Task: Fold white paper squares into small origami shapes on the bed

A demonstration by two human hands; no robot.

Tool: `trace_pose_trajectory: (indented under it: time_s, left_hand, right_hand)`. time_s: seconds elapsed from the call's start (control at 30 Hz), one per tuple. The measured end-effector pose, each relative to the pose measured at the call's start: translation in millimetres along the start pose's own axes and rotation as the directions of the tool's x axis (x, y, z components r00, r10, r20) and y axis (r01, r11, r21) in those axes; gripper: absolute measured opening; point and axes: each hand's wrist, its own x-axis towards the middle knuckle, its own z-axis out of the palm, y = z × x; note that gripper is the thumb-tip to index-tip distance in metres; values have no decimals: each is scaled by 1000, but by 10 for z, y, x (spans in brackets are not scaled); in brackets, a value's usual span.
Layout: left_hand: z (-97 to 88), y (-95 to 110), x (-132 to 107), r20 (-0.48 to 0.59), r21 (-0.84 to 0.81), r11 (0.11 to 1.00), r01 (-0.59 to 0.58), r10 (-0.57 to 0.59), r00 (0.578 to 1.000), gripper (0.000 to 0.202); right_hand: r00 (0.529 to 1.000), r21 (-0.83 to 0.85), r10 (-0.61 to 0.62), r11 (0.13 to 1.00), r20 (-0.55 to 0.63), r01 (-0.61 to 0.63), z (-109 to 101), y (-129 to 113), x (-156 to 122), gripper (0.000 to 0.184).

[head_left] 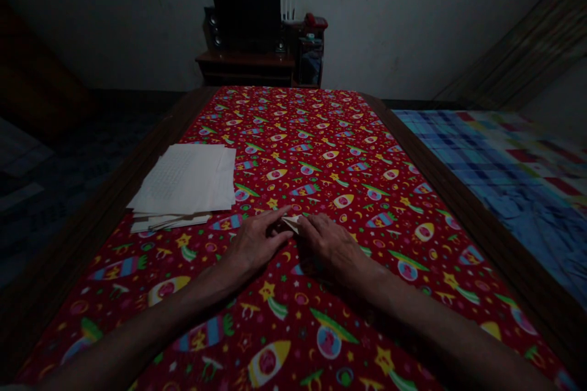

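A small folded piece of paper (292, 223), pale and pointed, is pinched in my right hand (328, 244) just over the red cloth. My left hand (257, 241) faces it from the left, thumb and forefinger stretched out and apart on either side of the paper's tip. Whether those fingertips touch the paper I cannot tell. To the left of my left hand lies a stack of paper sheets (192, 177), the top one covered in faint writing. Most of the folded piece is hidden behind my right fingers.
A red cloth with rockets and stars (312, 165) covers the dark wooden-edged table (440, 183). Beyond its far end stand a desk (247, 60) with a black monitor (247, 15) and a red telephone (316, 21). A bed with plaid bedding (458, 146) is at the right.
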Motion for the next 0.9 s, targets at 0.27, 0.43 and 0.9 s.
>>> trace_pose_trajectory:
  time_s: [0.27,0.43,0.9]
  left_hand:
    - [52,168,-36,31,-26,999,29,-28,999,53]
    - [105,154,-81,17,33,995,-89,89,996,43]
    - [196,61,-152,-14,8,984,-177,177,984,55]
  right_hand:
    - [931,27,-97,993,-352,114,48,-83,46,18]
    - [910,82,-69,990,-409,112,49,-125,43,18]
    - [974,128,90,990,-210,-63,50,-125,33,22]
